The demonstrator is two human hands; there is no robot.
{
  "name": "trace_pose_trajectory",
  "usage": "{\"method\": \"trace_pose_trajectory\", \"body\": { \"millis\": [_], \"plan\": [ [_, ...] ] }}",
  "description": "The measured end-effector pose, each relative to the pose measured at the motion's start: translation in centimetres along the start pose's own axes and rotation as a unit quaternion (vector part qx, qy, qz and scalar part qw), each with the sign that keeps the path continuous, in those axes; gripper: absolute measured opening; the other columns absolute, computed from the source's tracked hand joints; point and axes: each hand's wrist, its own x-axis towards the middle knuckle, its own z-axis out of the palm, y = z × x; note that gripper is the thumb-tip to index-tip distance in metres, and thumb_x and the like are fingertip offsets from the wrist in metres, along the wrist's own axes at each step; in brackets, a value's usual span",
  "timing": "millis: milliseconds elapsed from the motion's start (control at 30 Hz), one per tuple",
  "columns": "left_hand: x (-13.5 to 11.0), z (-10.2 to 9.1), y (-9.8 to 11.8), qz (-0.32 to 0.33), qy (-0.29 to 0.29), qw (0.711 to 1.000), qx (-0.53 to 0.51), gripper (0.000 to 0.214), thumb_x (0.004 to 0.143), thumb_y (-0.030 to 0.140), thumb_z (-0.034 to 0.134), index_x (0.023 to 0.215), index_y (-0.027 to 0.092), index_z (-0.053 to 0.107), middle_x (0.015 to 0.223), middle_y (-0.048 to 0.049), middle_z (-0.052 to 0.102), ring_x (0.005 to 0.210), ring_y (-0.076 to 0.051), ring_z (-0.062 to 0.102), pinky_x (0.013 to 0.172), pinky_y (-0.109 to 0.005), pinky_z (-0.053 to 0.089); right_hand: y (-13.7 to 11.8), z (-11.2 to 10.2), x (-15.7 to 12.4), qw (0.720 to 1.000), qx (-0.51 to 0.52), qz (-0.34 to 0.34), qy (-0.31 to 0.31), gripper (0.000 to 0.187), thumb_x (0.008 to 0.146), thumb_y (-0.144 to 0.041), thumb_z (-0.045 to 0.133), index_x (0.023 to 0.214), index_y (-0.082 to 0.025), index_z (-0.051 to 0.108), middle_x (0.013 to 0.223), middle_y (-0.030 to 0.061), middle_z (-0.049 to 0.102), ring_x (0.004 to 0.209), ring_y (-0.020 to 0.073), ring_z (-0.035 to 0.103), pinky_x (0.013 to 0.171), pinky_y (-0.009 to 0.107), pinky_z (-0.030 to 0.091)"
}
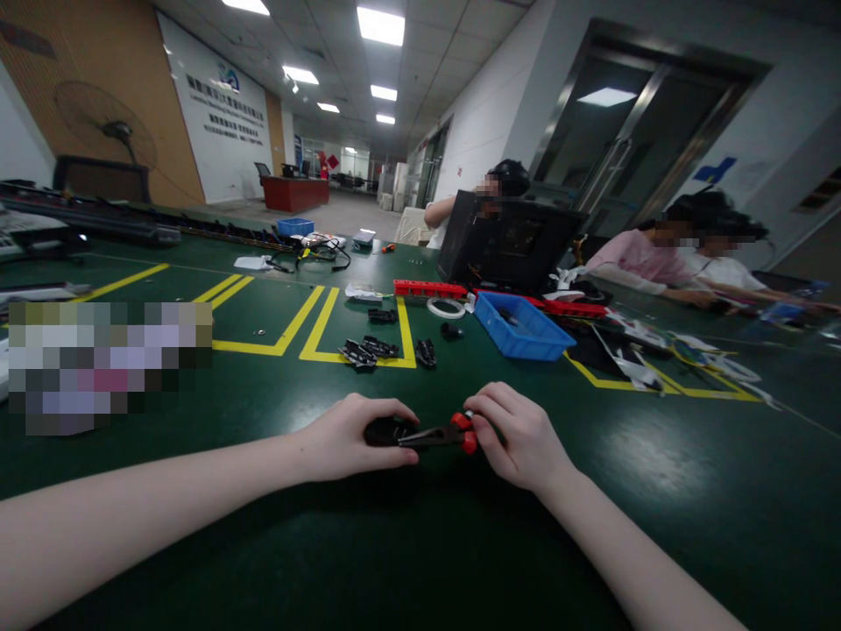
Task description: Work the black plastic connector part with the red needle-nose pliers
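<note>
Bare forearms [164,508] are stretched in from the lower left and lower right across the dark green table [394,561], and right at the middle the action is seen. By the left hand [342,434] a black part [381,431] is being grasped, clasped between thumb and curled fingers. Over on the other side, the pliers [430,436] are held by the right hand [522,438], their red handles pinched at the fingertips, their slim nose pointed at the left hand and brought right up to the black part; whether the part is actually nipped by the jaws cannot be told. Just beyond, black clips [381,346] are spread around an outline of yellow tape [406,331]: three are lying within or on it, one is left just outside its right edge. Farther right, a small black piece [452,330] and a white ring [445,308] are placed near a blue tray [533,348], in which something dark is contained. Behind these, a red strip [427,288] is laid along the table, and a big black case [512,241] is stood on it, with a co-worker [447,215] partly hidden behind. At far right two more people [631,254] are seated.
</note>
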Motion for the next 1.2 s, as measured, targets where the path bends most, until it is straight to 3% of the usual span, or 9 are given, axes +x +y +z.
{"method": "trace_pose_trajectory", "body": {
  "millis": [233, 433, 667, 1200],
  "plan": [
    [0.1, 0.0, -0.2, 0.006, 0.004, 1.000, -0.002, 0.039, 0.083, 0.042, 0.070, 0.115, 0.021, 0.064, 0.093, -0.0016, 0.070, 0.077, -0.017, 0.064, 0.067, -0.026, 0.046, 0.3, 0.1, -0.3, 0.999, -0.017, -0.007, 0.030, 0.019, 0.094, -0.025, 0.042, 0.094, -0.017, 0.059, 0.087, 0.0093, 0.062, 0.077, 0.0202, 0.056, 0.065, 0.035, 0.047],
    [0.1, 0.0, 0.1, 0.006, 0.021, 1.000, 0.004, 0.036, 0.085, 0.036, 0.069, 0.116, 0.021, 0.063, 0.101, -0.0026, 0.070, 0.087, -0.019, 0.065, 0.076, -0.029, 0.049, 0.6, -0.1, -0.4, 0.998, -0.017, -0.002, 0.055, 0.019, 0.094, -0.024, 0.042, 0.099, -0.017, 0.059, 0.092, 0.0103, 0.062, 0.083, 0.0214, 0.057, 0.070, 0.036, 0.049],
    [0.1, -0.1, 0.3, 0.023, 0.032, 0.999, 0.015, 0.037, 0.084, 0.036, 0.070, 0.117, 0.020, 0.063, 0.108, -0.0049, 0.069, 0.096, -0.021, 0.064, 0.084, -0.033, 0.050, 0.7, -0.1, -0.3, 0.999, -0.021, 0.015, 0.045, 0.018, 0.094, -0.026, 0.044, 0.096, -0.018, 0.060, 0.090, 0.0094, 0.063, 0.081, 0.0214, 0.058, 0.068, 0.035, 0.049],
    [-0.1, -0.1, 0.8, 0.022, 0.043, 0.999, -0.002, 0.038, 0.084, 0.033, 0.070, 0.118, 0.018, 0.062, 0.108, -0.0054, 0.069, 0.095, -0.020, 0.064, 0.085, -0.032, 0.049, 0.3, 0.0, -0.1, 1.000, -0.014, 0.011, 0.015, 0.019, 0.094, -0.026, 0.045, 0.087, -0.017, 0.060, 0.081, 0.0081, 0.061, 0.073, 0.0186, 0.056, 0.063, 0.032, 0.046]
  ]
}}
